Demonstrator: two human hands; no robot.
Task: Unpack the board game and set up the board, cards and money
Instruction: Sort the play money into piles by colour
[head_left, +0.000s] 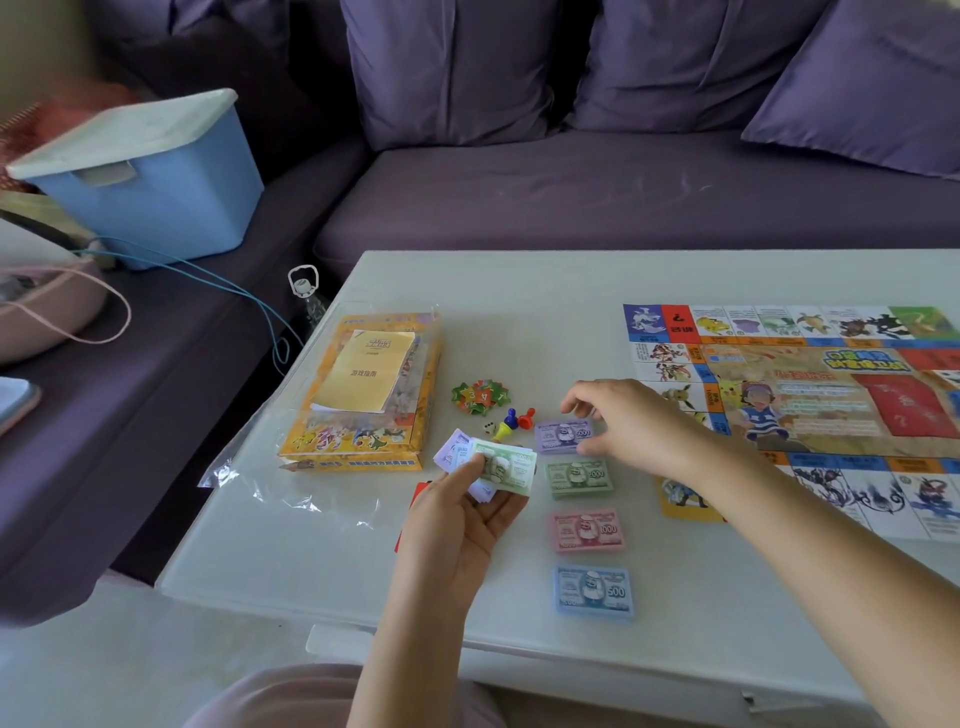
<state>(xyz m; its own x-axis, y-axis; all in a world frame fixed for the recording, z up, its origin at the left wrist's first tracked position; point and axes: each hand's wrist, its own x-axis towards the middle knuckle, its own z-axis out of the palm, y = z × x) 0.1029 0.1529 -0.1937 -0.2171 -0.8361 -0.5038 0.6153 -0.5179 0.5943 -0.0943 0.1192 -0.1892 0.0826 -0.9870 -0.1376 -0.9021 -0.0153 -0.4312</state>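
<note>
Left hand (467, 512) grips mixed banknotes (498, 465); right hand (631, 426) half-open over white table (363, 571); purple sofa (597, 192) behind.

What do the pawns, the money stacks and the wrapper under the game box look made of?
Pawns: likely glossy moulded plastic, in solid bright colours. Money stacks: thin matte printed paper, edges layered. Wrapper: clear plastic film, creased, with glare.
</note>
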